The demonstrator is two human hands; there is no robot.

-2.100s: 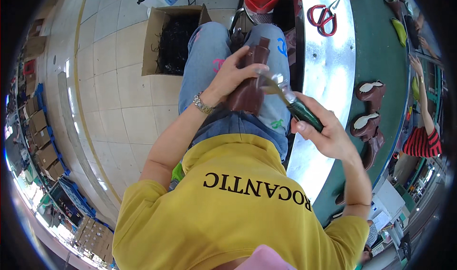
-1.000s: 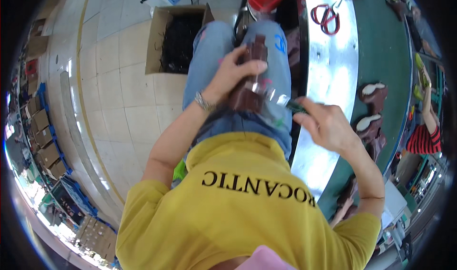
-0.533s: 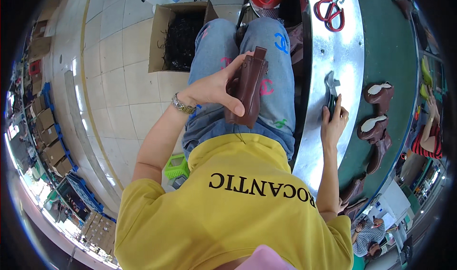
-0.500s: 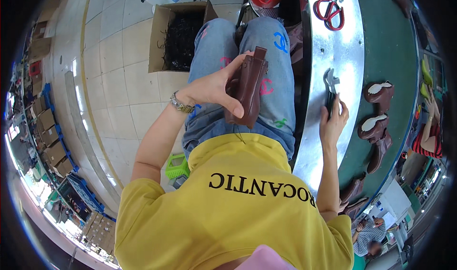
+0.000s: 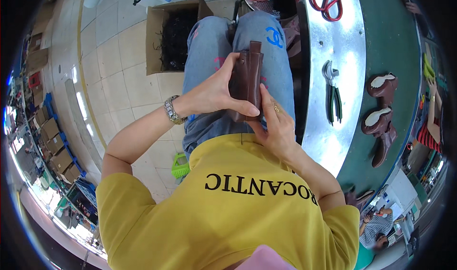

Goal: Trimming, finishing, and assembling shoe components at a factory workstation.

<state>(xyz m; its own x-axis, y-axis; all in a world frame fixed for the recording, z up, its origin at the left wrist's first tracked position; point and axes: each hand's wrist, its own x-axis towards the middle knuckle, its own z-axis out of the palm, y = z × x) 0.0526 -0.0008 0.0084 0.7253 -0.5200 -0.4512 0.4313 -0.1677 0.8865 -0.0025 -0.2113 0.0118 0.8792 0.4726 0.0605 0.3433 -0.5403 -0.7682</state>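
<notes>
A brown leather shoe [image 5: 247, 79] is held over my lap, its narrow strap-like end pointing away from me. My left hand [image 5: 221, 91] wraps it from the left, thumb across its near part and fingers behind its far end. On the right side, my right hand [image 5: 278, 122] presses its fingers along the near part; some fingertips are hidden under the shoe. To the right, pliers [image 5: 333, 91] with dark green handles lie untouched on the shiny metal bench strip [image 5: 316, 141], jaws pointing away. Farther off on that strip rest red-handled scissors [image 5: 326, 4].
Brown shoes with pale soles [image 5: 381, 82] lie on the green belt [image 5: 354, 167] beyond the strip. A cardboard box [image 5: 154, 44] of black strands stands left of my knees. A green plastic basket [image 5: 180, 166] sits by my left hip. A co-worker's hand [image 5: 432, 88] shows far right.
My right hand has let go of the pliers and come left onto the shoe. The shoe has turned slightly more upright in my left hand.
</notes>
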